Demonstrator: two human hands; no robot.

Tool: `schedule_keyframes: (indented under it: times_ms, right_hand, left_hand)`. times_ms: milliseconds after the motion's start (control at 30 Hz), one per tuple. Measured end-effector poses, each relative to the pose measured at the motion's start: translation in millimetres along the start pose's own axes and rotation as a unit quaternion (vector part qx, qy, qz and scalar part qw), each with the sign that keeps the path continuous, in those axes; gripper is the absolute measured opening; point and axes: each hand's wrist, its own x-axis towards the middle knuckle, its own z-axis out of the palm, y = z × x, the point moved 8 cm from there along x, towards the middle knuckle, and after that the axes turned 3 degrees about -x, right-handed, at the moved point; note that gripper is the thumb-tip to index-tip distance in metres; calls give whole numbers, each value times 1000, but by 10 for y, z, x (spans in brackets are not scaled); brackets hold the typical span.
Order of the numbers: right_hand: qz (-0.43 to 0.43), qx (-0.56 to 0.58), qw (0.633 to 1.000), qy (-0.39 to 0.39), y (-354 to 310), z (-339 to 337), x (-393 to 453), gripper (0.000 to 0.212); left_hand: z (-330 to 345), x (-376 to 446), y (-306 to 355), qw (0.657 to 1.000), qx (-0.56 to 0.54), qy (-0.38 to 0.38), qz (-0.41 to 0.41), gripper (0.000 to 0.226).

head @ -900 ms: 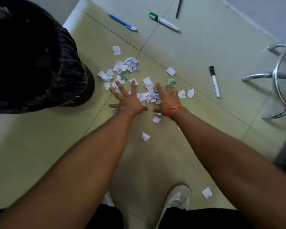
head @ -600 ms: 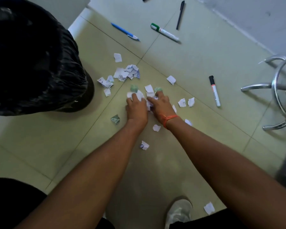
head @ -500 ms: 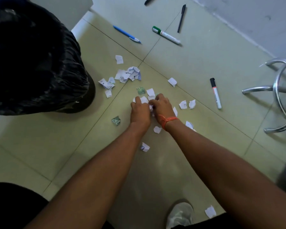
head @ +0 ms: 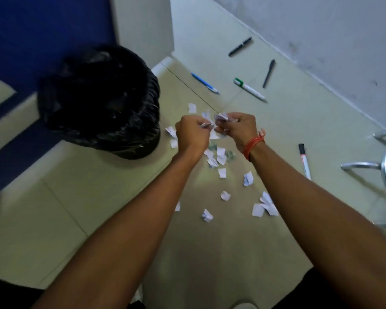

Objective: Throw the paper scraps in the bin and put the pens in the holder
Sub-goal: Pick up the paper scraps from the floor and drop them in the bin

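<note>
A small clump of paper scraps is pinched between both hands, which are raised above the floor and brought close together. The left hand is closed into a loose fist around a few pieces, and the right hand, marked by an orange wrist thread, is curled shut on the rest. The two are held knuckle to knuckle, probably so that the loose bits are kept from slipping out between them.

The bin, lined with a black bag, stands just to the left of the left hand, its mouth open upward; the handful seems to be lifted to that height so it can be carried over the rim. Many scraps are left on the tiles below and behind the hands, so several more gathers are likely to be needed.

The pens are not yet touched. Beyond the hands lie a blue pen, a green-capped marker, a dark pen and a black marker; a red-and-black marker rests to the right of the right hand, near a chrome stool base. No holder is seen in this view.
</note>
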Motion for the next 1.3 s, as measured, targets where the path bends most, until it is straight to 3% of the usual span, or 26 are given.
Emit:
schedule_keyframes:
  times_ms: [67, 100, 200, 300, 367, 467, 533, 633, 733, 800, 867, 933, 1000, 1067, 1133, 1200, 1300]
  right_hand:
    - [-37, 11, 998, -42, -475, 267, -25, 12]
    - [-53, 15, 997, -58, -689, 399, -29, 11]
    - [-86, 36, 988, -124, -1259, 959, -152, 8]
    - [-109, 13, 977, -180, -1597, 1565, -356, 17]
    - [-108, -42, 971, -208, -1621, 1942, -481, 21]
    - [-132, -207, 954, -173, -1530, 2286, -498, 28]
    - [-173, -335, 914, -149, -1512, 2440, -511, 25]
    - [-189, -458, 851, -176, -1471, 2555, -548, 17]
    - [-185, -505, 815, -216, -1426, 2574, -539, 63]
    - [-188, -487, 823, -221, -1469, 2532, -556, 67]
    - [-197, -415, 865, -203, -1591, 2442, -557, 53]
    - [-199, -291, 923, -155, -1710, 2221, -556, 33]
    - [-218, -226, 946, -74, -1722, 1846, -472, 22]
    - [-201, -240, 950, -4, -1532, 1390, -310, 23]
    - [-121, -305, 945, 16, -1104, 950, -103, 29]
    - [-20, -385, 923, 15, -571, 502, 62, 36]
    - [72, -456, 886, 29, 103, -67, 256, 47]
  left_hand:
    - [-362, -39, 395, 998, -37, 48, 30, 11]
    - [-540, -46, 534, 994, -64, 76, 35, 21]
    - [-1266, -78, 767, 975, -137, 171, 39, 5]
    - [-1958, -11, 613, 955, -143, 259, 5, 11]
    - [-2305, 77, 366, 952, -121, 279, -42, 13]
    - [-2589, 183, 110, 960, -43, 261, -97, 13]
    - [-2632, 208, 24, 966, 10, 225, -124, 15]
    - [-2535, 231, -77, 972, 71, 150, -168, 43]
    - [-2460, 239, -108, 973, 85, 123, -173, 48]
    - [-2470, 209, -54, 976, 71, 145, -150, 28]
    - [-2506, 153, 80, 975, 69, 185, -101, 20]
    - [-2524, 68, 322, 969, 52, 242, -5, 23]
    - [-2395, -82, 636, 953, 8, 277, 124, 18]
    - [-2009, -190, 872, 943, -28, 249, 219, 16]
    - [-1431, -143, 867, 966, -39, 139, 216, 16]
    - [-695, 22, 519, 992, 34, -33, 115, 25]
    - [84, 116, -400, 953, 213, -207, -54, 70]
